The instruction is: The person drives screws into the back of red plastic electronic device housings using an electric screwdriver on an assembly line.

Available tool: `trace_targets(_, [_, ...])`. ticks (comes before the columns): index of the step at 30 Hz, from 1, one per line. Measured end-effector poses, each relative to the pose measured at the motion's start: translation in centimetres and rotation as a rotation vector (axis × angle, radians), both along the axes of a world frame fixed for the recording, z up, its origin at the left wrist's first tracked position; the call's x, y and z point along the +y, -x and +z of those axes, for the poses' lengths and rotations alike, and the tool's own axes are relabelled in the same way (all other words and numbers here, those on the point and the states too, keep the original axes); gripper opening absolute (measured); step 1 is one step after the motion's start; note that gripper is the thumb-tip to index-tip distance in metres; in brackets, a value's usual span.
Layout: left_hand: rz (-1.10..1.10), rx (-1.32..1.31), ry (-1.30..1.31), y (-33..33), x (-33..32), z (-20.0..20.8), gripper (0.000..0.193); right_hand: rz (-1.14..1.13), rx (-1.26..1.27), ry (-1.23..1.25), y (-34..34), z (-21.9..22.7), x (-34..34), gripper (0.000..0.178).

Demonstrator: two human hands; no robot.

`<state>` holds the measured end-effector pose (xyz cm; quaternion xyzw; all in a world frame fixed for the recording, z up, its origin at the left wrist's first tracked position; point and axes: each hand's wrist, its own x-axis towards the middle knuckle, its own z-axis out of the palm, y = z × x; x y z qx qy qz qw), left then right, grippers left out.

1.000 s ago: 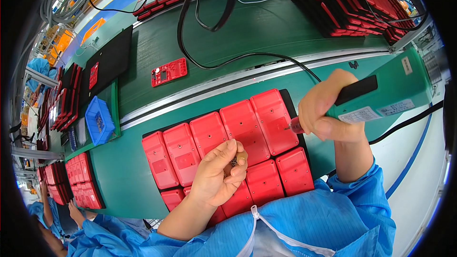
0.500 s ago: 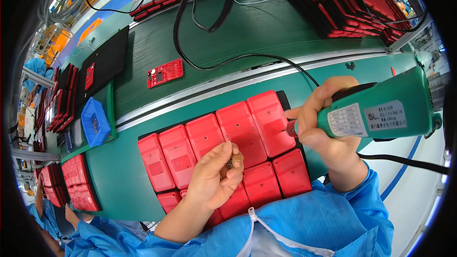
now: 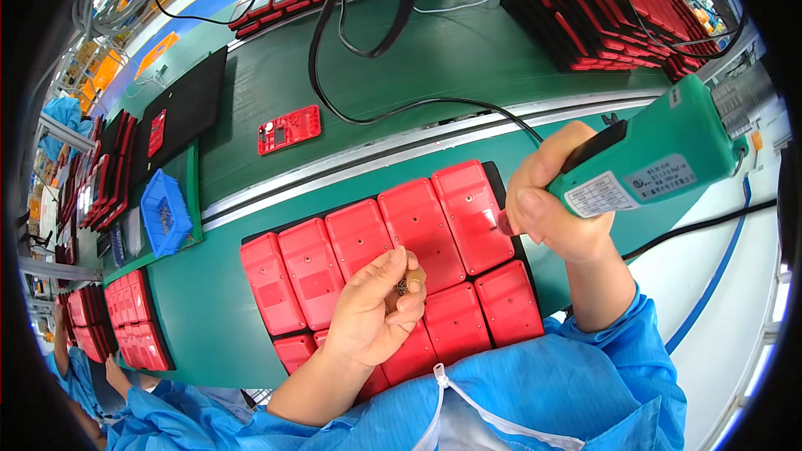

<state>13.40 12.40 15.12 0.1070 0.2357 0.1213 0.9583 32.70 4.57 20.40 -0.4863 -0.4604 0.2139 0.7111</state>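
Note:
My right hand (image 3: pixel 560 200) is wrapped round a green electric screwdriver (image 3: pixel 677 138) with pale labels on its side. Its reddish nose lies over the right edge of the rightmost red plastic housing (image 3: pixel 469 200) in the far row; whether the bit touches a screw there is hidden. Over the middle of the housings, my left hand (image 3: pixel 368 309) is curled, with a cluster of small screws (image 3: pixel 403 286) between its fingers and thumb. The red housings lie side by side in two rows on a black tray (image 3: pixel 495 177), with small holes in their upturned surfaces. My left hand covers part of the near row.
A blue bin (image 3: pixel 171 242) with small parts stands at the left. Beyond the metal rail (image 3: pixel 313 169), a red part (image 3: pixel 289 129) lies on the green belt (image 3: pixel 434 58). Stacked red housings (image 3: pixel 610 17) stand far right. The black cable (image 3: pixel 418 103) crosses the rail. Another person's hand shows lower left.
My right hand and the screwdriver have shifted slightly left and up, and the tool's rear end has swung farther away. My left hand has stayed almost still.

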Motion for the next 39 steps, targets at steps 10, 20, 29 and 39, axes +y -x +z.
trace_targets(10, [-0.014,-0.016,-0.064,0.2,-0.2,-0.2,0.019,0.386,-0.008,0.009,-1.6,0.5,-0.3,0.028])
trace_targets(20, [-0.002,0.016,-0.160,0.2,-0.4,-0.1,0.018,0.162,0.063,-0.431,0.1,2.6,-1.8,0.030])
trace_targets(29, [-0.039,0.035,-0.069,0.2,-1.3,0.4,0.021,0.426,0.091,-0.532,4.2,4.5,-2.7,0.027])
trace_targets(39, [-0.040,0.011,-0.092,0.6,-1.2,0.5,0.023,0.465,-0.007,-0.450,4.7,3.8,-1.8,0.029])
